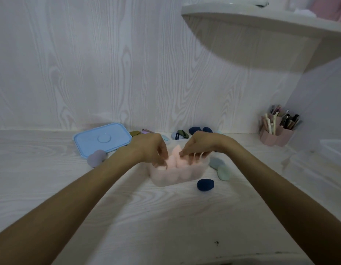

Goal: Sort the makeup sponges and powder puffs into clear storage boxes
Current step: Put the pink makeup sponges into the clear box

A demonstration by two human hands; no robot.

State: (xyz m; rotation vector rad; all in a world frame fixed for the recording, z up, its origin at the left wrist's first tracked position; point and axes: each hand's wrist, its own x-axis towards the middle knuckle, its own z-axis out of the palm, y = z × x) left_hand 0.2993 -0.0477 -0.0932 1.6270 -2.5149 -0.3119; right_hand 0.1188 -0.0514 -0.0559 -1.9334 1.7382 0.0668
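1. Head view: both hands work inside one clear box (pixel 177 177) at the centre of the surface (pixel 166 217).
2. Left hand (pixel 149 148): fingers curled down into the left half of the box, pressing on pink sponges (pixel 174 159). Whether they pinch one cannot be told.
3. Right hand (pixel 199 145): fingers spread down into the right half, tips on the pink sponges. No firm grasp is visible.
4. Box: long axis runs left to right, slightly skewed, open side up. Pink sponges nearly fill it. One stands with its pointed tip up, between the hands.
5. Done, as judged: the pink group is loaded and is being seated.
6. Left to sort:
   - lilac sponge (pixel 97 158), left of the box, touching the lid (pixel 102 139);
   - two pale green sponges (pixel 223 173), just right of the box;
   - navy sponge (pixel 205 184), near right of the box;
   - more navy sponges (pixel 194 130) and puffs (pixel 180 135) at the far edge by the wall.
7. The blue lid lies flat, far left, off the box. No second box is visible.
8. A pink brush holder (pixel 276 134) stands far right, apart from the work.
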